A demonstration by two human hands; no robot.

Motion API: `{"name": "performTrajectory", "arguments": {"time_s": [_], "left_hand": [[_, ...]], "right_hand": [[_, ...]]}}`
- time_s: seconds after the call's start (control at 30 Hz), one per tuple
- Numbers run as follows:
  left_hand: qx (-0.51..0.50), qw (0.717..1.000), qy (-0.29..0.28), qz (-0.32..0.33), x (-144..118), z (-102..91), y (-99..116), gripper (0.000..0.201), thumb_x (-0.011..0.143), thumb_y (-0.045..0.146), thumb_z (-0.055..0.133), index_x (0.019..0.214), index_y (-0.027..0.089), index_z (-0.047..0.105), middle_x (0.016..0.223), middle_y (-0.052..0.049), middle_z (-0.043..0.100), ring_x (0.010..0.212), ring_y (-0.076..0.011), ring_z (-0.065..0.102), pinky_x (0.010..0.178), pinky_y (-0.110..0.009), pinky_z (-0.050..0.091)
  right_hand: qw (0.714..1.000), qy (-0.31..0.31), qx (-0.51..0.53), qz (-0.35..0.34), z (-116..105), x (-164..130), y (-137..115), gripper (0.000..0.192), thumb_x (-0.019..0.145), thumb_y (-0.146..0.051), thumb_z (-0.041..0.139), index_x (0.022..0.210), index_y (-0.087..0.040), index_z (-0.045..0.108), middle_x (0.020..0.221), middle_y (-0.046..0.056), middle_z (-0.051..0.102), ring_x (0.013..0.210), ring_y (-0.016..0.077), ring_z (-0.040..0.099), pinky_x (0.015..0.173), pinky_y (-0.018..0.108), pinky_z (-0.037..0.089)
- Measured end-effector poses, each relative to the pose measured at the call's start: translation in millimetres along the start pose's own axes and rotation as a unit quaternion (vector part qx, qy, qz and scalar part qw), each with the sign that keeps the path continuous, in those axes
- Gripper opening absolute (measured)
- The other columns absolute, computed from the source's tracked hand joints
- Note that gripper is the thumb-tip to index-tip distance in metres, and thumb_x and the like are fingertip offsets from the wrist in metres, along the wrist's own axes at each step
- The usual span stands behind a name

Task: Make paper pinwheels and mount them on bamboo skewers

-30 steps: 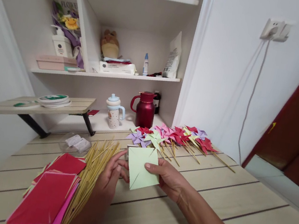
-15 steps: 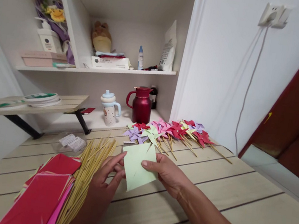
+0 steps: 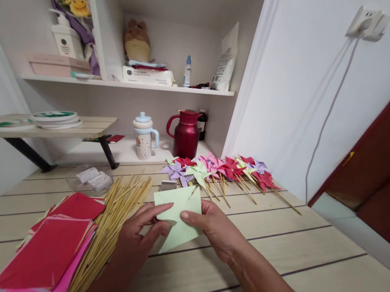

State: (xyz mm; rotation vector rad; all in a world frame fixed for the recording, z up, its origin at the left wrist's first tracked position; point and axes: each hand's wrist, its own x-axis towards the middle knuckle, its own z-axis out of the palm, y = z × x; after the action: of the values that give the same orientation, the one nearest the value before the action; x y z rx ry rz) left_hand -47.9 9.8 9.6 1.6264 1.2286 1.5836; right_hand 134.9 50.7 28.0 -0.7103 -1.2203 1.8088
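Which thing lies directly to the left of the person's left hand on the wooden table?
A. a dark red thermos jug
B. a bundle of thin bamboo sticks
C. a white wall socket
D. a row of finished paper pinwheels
B: the bundle of thin bamboo sticks lies right beside the left hand, which holds the light green paper square together with the right hand.

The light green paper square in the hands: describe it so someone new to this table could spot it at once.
Start at the wooden table, where a bundle of bamboo sticks lies left of centre. Just right of the sticks, the left hand and right hand pinch a light green paper square above the tabletop. It alone is pale green, flat and slit at the corners; the stacked sheets nearby are red and pink.
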Motion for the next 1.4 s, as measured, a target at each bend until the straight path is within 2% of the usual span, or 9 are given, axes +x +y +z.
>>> {"name": "performTrajectory", "arguments": {"time_s": [0.1,0.2,0.33,0.47,0.63,0.8,0.87,1.1,1.4], "left_hand": [[-0.061,0.996,0.0,-0.071,-1,1.3,3,0.028,0.078,0.034,0.071,0.104,0.022,0.07,0.061,0.002,0.066,0.062,-0.0145,0.062,0.062,-0.024,0.047],[-0.1,0.992,0.003,-0.082,-2,2.8,6,0.015,0.078,0.031,0.072,0.088,0.02,0.066,0.06,0.002,0.066,0.06,-0.0134,0.062,0.062,-0.023,0.047],[-0.102,0.994,0.002,-0.05,-1,2.7,6,0.006,0.079,0.026,0.07,0.079,0.02,0.067,0.06,0.002,0.065,0.059,-0.0128,0.062,0.063,-0.024,0.047],[-0.01,0.999,-0.027,0.037,5,-2.5,2,0.008,0.079,0.026,0.07,0.072,0.021,0.071,0.064,0.002,0.059,0.062,-0.0124,0.058,0.062,-0.024,0.047],[0.052,0.998,-0.001,0.043,9,-6.6,-2,0.008,0.075,0.03,0.074,0.071,0.023,0.074,0.085,-0.003,0.063,0.082,-0.0172,0.062,0.07,-0.026,0.051],[0.082,0.996,-0.035,-0.001,9,-3.8,-7,0.01,0.075,0.034,0.072,0.07,0.025,0.075,0.115,-0.009,0.065,0.115,-0.0267,0.059,0.096,-0.039,0.046],[0.083,0.996,-0.04,-0.011,8,-2.7,-8,0.012,0.076,0.034,0.071,0.071,0.024,0.075,0.12,-0.01,0.064,0.117,-0.0277,0.057,0.099,-0.041,0.044],[0.085,0.996,-0.01,-0.018,8,-2.8,-5,0.011,0.071,0.033,0.074,0.067,0.023,0.075,0.102,-0.008,0.068,0.096,-0.0234,0.066,0.079,-0.032,0.053],[0.161,0.983,-0.003,0.086,4,-2.0,2,0.009,0.078,0.027,0.069,0.071,0.023,0.073,0.089,-0.005,0.069,0.088,-0.0198,0.067,0.076,-0.029,0.052]], "right_hand": [[1.0,-0.009,0.0,-0.005,-2,0,0,0.038,0.069,-0.032,0.082,0.1,-0.011,0.075,0.08,0.008,0.076,0.07,0.0176,0.067,0.072,0.031,0.049],[1.0,-0.013,0.0,-0.009,-3,0,-1,0.037,0.07,-0.032,0.081,0.1,-0.011,0.074,0.079,0.009,0.076,0.068,0.0171,0.066,0.069,0.03,0.049],[1.0,-0.009,-0.009,-0.018,-4,0,1,0.036,0.07,-0.032,0.08,0.099,-0.01,0.075,0.078,0.008,0.075,0.067,0.0161,0.065,0.068,0.029,0.048],[0.999,0.001,-0.026,-0.028,-3,1,3,0.035,0.07,-0.033,0.08,0.097,-0.012,0.075,0.079,0.007,0.075,0.068,0.016,0.063,0.069,0.029,0.048],[0.998,0.025,-0.058,-0.018,0,0,3,0.036,0.068,-0.036,0.08,0.094,-0.013,0.074,0.079,0.006,0.074,0.067,0.0165,0.062,0.068,0.03,0.047],[0.992,0.038,-0.116,-0.045,3,-3,4,0.03,0.071,-0.041,0.077,0.085,-0.014,0.073,0.072,0.002,0.07,0.063,0.0159,0.058,0.065,0.029,0.045],[0.99,0.034,-0.131,-0.049,4,-3,5,0.03,0.072,-0.043,0.076,0.081,-0.014,0.072,0.069,0.002,0.068,0.062,0.0157,0.057,0.064,0.029,0.044],[0.993,0.01,-0.113,-0.038,6,-4,7,0.036,0.08,-0.05,0.069,0.09,-0.016,0.073,0.072,0.001,0.067,0.061,0.0131,0.053,0.061,0.026,0.041],[0.994,0.012,-0.107,-0.036,8,-8,4,0.044,0.086,-0.056,0.06,0.102,-0.017,0.073,0.079,0.004,0.071,0.068,0.0158,0.058,0.065,0.027,0.044]]}}
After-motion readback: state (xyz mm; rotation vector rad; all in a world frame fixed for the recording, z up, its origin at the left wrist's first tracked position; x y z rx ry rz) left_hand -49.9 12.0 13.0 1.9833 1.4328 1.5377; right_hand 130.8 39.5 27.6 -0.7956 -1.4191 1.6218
